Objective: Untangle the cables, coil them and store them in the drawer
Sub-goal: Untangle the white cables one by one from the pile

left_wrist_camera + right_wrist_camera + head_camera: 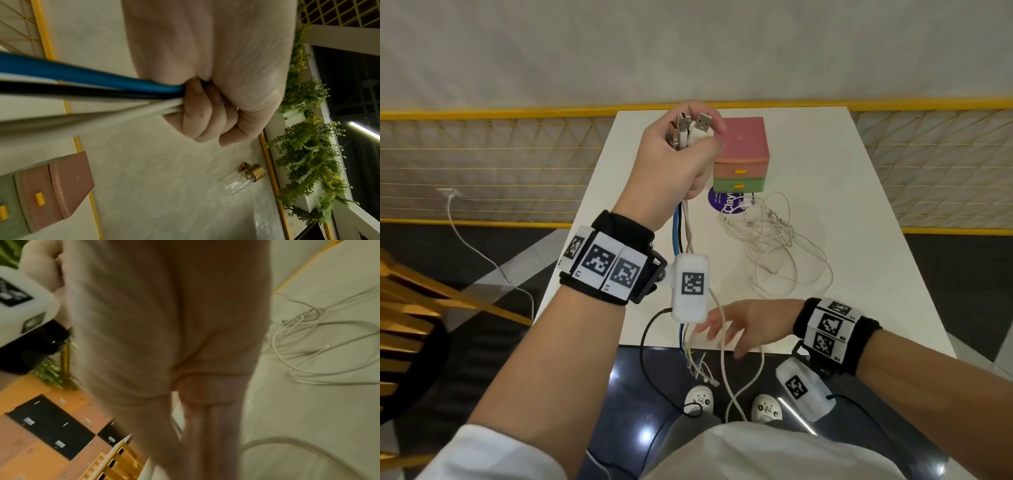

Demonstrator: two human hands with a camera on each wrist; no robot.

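My left hand (690, 150) is raised above the white table (859, 240) and grips a bundle of cables (683, 226) in a fist, their USB plugs (693, 128) sticking up out of it. In the left wrist view my curled fingers (205, 112) clamp blue, black and white cables (92, 91). The bundle hangs down past the table's near edge. My right hand (726, 334) is low at that edge with fingers stretched out among the hanging white strands (722, 346); it is blurred. A loose tangle of white cables (774, 246) lies on the table. The pink and green drawer box (741, 156) stands behind it, both drawers closed.
A purple round sticker (722, 202) sits in front of the drawer box. A yellow mesh railing (482, 164) runs behind the table. An orange wooden chair (417, 308) stands at the left. Another white cable (479, 253) trails over the floor. My shoes (732, 402) show below.
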